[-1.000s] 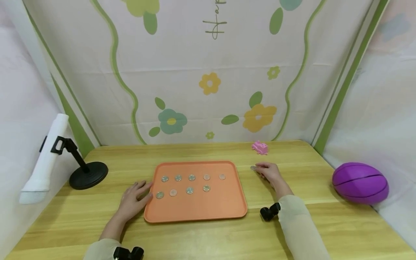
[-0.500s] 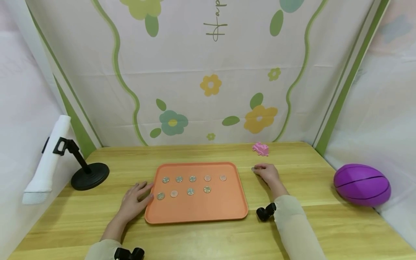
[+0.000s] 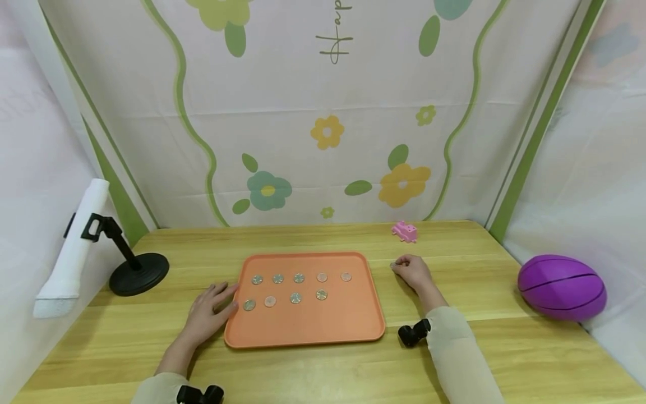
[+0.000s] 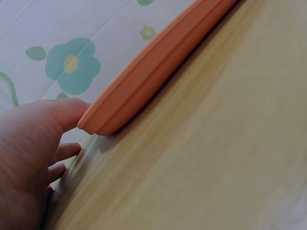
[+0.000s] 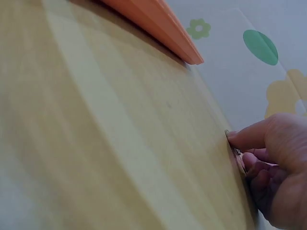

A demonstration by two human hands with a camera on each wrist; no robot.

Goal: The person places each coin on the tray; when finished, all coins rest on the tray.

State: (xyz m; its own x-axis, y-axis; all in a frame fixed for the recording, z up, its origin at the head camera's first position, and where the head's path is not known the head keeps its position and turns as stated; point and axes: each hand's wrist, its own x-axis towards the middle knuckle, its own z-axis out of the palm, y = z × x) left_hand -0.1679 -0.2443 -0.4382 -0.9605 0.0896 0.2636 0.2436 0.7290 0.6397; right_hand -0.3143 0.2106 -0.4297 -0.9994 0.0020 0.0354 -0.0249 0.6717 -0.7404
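Note:
An orange tray (image 3: 303, 325) lies on the wooden table, bearing two rows of coins (image 3: 299, 278), some silvery and some copper-coloured. My left hand (image 3: 204, 314) rests at its left side; in the left wrist view the thumb (image 4: 72, 112) meets the tray's rim (image 4: 129, 86), with the other fingers spread loosely over the table. To the right of the tray my right hand (image 3: 416, 274) is low at the tabletop, thumb and fingers curled round a small coin (image 3: 393, 264). In the right wrist view only a sliver of that coin (image 5: 227, 132) shows past the thumb tip.
A pink toy (image 3: 405, 231) stands at the table's back, beyond my right hand. On the far right sits a purple ball (image 3: 562, 287). A white cylinder on a black stand (image 3: 138, 273) leans at the left. A flower-print cloth (image 3: 282, 112) hangs behind.
My right fingers have closed in further over the coin, so less of it shows, and the hand has drawn slightly lower. The left hand and the tray stay in place.

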